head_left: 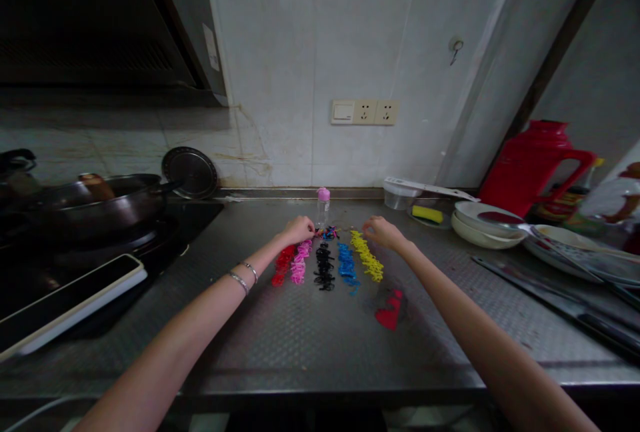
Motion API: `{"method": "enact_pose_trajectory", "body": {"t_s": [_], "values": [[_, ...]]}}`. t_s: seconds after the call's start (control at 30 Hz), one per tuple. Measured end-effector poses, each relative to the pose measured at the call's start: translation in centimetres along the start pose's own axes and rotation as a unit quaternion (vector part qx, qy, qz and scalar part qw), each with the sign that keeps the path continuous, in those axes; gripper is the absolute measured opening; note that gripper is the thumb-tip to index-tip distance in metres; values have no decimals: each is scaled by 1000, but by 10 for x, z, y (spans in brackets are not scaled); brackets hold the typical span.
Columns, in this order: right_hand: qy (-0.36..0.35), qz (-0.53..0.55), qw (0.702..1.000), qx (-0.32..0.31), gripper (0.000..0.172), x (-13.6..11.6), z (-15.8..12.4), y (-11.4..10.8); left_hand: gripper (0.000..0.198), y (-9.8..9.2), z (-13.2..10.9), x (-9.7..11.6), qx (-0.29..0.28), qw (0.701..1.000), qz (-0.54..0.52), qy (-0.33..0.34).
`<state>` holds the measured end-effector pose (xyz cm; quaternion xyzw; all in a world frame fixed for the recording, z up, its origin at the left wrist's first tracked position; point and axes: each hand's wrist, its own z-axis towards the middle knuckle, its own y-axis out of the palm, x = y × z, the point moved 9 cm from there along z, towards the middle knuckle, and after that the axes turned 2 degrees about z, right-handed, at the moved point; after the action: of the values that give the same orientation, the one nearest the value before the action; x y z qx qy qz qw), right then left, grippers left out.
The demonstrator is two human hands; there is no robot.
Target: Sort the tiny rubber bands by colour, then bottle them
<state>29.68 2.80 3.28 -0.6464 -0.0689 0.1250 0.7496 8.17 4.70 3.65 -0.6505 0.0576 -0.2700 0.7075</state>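
Observation:
Small rubber bands lie sorted by colour in strips: red [283, 265], pink [301, 262], black [325, 269], blue [346, 264] and yellow [367, 257]. Behind them sits a mixed-colour pile of bands [327, 233], in front of a small clear bottle with a pink cap [323, 205]. My left hand [299, 229] has its fingers pinched together at the pile's left edge, above the pink strip. Beside the far end of the yellow strip, my right hand [383, 232] is closed with fingertips together. Whatever either pinch holds is too small to make out.
On the left are a stove with a pan [110, 202] and a white-edged phone-like slab [75, 302]. To the right stand a yellow sponge [427, 214], bowls [483, 235], a knife [540, 299] and a red thermos [527, 169]. A red patch [390, 312] marks the counter.

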Motion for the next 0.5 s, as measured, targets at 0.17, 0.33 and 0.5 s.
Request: {"method": "enact_pose_trajectory", "body": {"t_s": [0.17, 0.33, 0.5], "values": [[-24, 4, 1000, 6, 25, -15, 4, -1, 24, -8, -1, -10, 11, 999, -41, 15], [-51, 24, 998, 19, 24, -43, 7, -4, 25, -18, -7, -19, 16, 997, -73, 21], [-110, 85, 989, 45, 25, -88, 19, -6, 24, -23, -5, -18, 25, 996, -87, 26]]}}
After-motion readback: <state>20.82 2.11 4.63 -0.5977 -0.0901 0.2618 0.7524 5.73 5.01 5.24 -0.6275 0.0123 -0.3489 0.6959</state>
